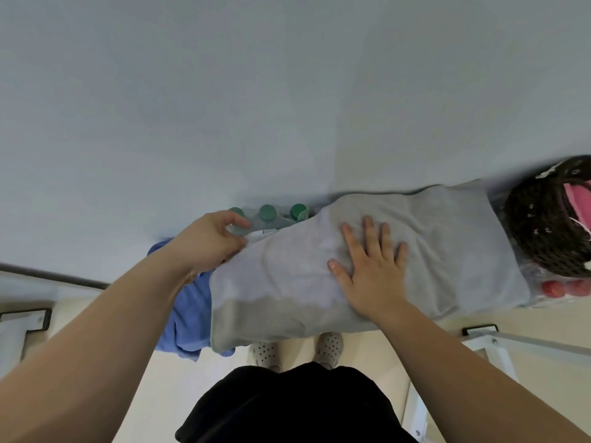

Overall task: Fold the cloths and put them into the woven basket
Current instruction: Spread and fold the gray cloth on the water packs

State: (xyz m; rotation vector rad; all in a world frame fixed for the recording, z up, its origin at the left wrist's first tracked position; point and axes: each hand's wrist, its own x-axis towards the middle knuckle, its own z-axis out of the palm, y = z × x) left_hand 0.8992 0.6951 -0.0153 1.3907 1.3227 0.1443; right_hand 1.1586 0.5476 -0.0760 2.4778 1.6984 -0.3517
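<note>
A soft grey cloth (pixel 399 238) with a nubbly, towel-like pile lies spread in a long rectangle, its near edge drooping. The right hand (pixel 374 273) presses flat on it, fingers straight and splayed. The left hand (pixel 208 244) pinches its left edge. A rumpled blue cloth (pixel 188 318) lies beneath (mostly hidden). The round, dark woven basket (pixel 537 225) sits just right, holding pink fabric (pixel 575 203).
</note>
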